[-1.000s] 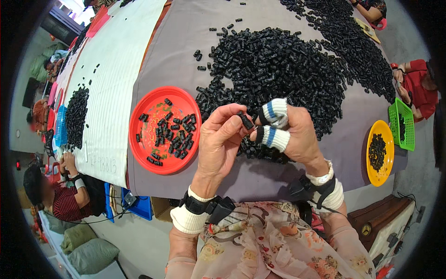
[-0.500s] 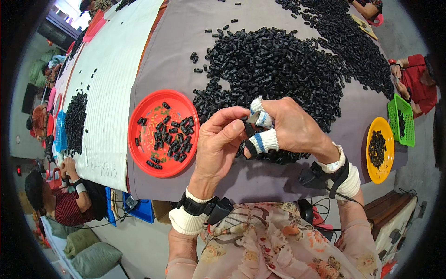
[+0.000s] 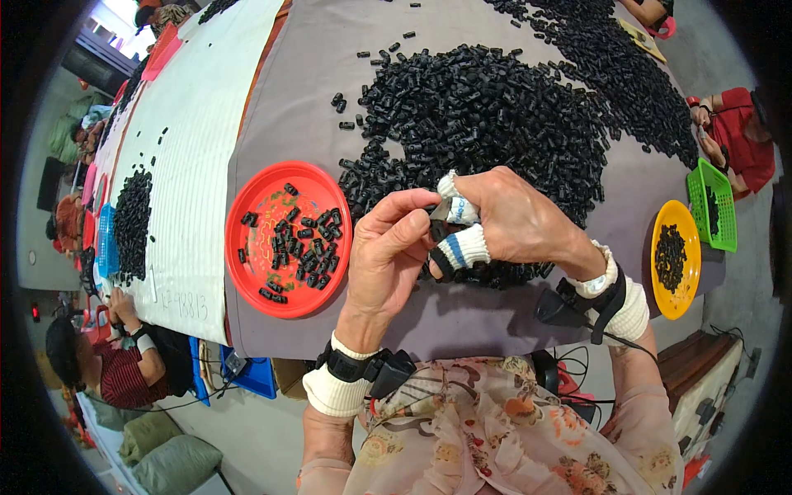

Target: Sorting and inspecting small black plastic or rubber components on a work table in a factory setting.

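My left hand point(image 3: 381, 260) is closed in a pinch, thumb and forefinger gripping a small black plastic part point(image 3: 435, 232), mostly covered by fingers. Facing it, my right hand point(image 3: 521, 221) is closed around a small grey metal blade point(image 3: 441, 211) that touches or nearly touches the part. White knitted finger covers point(image 3: 467, 247) wrap the right thumb and forefinger. Just beyond my hands lies a big heap of similar black parts point(image 3: 487, 107). Left of my left hand is a round red plate point(image 3: 246, 279) with several black parts in it.
To the right stand a yellow plate point(image 3: 673, 307) and a green basket point(image 3: 723, 231), both holding black parts. A person in red point(image 3: 738, 136) works there. At left, another person point(image 3: 124, 363) sits by a white-covered table point(image 3: 194, 165) with a smaller black pile.
Both hands stay together in nearly the same place, the right one tilting slightly. The whole view has shifted a little. Neither hand has let go of anything.
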### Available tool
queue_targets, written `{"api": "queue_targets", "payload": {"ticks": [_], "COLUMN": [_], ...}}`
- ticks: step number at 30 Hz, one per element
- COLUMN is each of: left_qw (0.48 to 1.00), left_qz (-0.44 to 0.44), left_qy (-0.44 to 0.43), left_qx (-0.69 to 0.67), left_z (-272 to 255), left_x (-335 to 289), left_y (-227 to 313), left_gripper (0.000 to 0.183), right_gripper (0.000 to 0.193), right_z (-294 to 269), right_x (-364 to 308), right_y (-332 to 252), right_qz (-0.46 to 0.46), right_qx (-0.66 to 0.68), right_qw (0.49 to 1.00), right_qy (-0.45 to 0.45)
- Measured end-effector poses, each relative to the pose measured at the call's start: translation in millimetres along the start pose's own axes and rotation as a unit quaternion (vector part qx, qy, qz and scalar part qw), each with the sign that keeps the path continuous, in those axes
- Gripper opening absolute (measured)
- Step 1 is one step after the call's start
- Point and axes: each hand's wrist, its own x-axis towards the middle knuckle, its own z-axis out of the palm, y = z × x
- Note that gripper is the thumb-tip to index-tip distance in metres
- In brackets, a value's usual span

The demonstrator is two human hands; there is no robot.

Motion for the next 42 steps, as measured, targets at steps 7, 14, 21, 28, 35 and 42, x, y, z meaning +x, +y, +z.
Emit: {"api": "queue_targets", "payload": {"ticks": [7,14,21,28,35,42], "left_qw": [1.000,1.000,0.999,1.000,0.999,1.000], "left_qz": [0.000,-0.002,-0.001,-0.003,-0.002,0.005], "left_qy": [-0.005,0.004,0.016,-0.014,-0.038,-0.015], "left_qx": [0.016,0.030,0.043,-0.006,0.000,0.020], "left_z": [-4.6,-4.1,-4.8,-2.2,-6.1,-5.8], "left_x": [1.3,0.5,-1.7,1.5,0.2,0.3], "left_y": [-2.7,-2.0,-4.3,-5.9,-4.1,-5.5], "left_gripper": [0.020,0.022,0.021,0.022,0.022,0.021], "right_gripper": [0.040,0.037,0.038,0.039,0.043,0.045], "right_z": [2.4,6.2,12.3,1.1,2.2,1.6], "right_x": [0.1,-0.9,-3.6,-4.9,-3.2,-3.5], "right_y": [4.1,8.4,16.6,6.3,4.0,3.2], "right_qz": [0.011,-0.007,-0.019,-0.012,-0.018,0.005], "right_qx": [0.000,0.011,-0.046,0.024,0.007,-0.005], "right_qw": [1.000,1.000,0.999,1.000,1.000,1.000], "right_qy": [-0.010,-0.010,-0.002,0.002,0.006,-0.008]}}
